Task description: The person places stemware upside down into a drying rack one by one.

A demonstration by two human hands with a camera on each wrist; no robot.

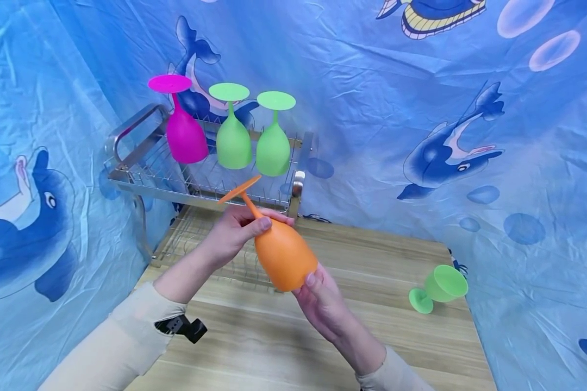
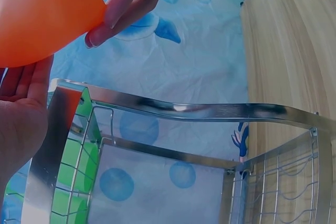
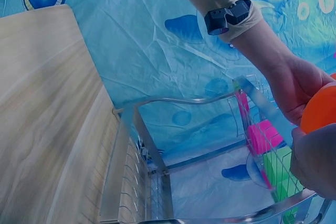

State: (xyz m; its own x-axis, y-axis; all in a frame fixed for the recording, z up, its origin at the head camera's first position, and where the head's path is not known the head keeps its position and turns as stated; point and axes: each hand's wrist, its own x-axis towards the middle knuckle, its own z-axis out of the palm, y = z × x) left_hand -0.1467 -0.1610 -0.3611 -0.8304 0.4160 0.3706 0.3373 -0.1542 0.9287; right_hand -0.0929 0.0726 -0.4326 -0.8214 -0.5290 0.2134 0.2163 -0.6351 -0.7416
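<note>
Both hands hold an orange goblet (image 1: 285, 255) tilted upside down, its foot up to the left and its rim down to the right. My left hand (image 1: 235, 233) pinches it where the stem meets the bowl, thumb on the near side. At the rim, my right hand (image 1: 323, 304) grips with the thumb outside the bowl. The goblet is in the air before the front edge of a metal dish rack (image 1: 195, 196). On the rack's top tier stand a magenta goblet (image 1: 187, 136) and two green goblets (image 1: 233, 142), (image 1: 273, 149), all upside down.
A green goblet (image 1: 445, 283) lies on its side at the right of the wooden table (image 1: 372, 271). The rack's lower tier (image 1: 186, 239) sits behind the left hand. Blue sea-print cloth (image 1: 352, 108) hangs around the table.
</note>
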